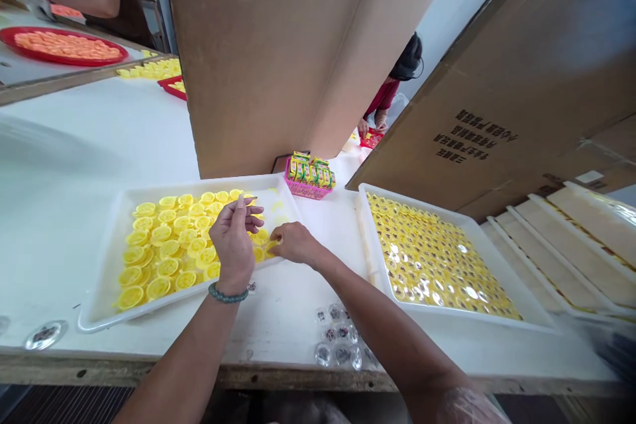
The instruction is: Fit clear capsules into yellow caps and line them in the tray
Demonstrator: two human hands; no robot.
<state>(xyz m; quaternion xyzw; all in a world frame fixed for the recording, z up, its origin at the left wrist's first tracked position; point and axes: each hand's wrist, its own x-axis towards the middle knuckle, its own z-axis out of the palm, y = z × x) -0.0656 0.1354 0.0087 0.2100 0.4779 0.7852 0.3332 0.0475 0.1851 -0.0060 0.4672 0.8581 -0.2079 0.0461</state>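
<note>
L hand (236,238), loosely curled, hung over yellow cups (167,267) in a white tray (106,258); R hand (295,243), fingers narrowed, was nr tray's front edge; any grip unclear.

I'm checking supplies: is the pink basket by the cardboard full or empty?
Full, it appears: small yellow-and-green boxes stand packed together in the pink basket, their tops rising above its rim.

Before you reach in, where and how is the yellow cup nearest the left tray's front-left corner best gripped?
Probably pinch the yellow cup by its raised round rim, from the near left: neighbouring cups crowd its far and right sides.
</note>
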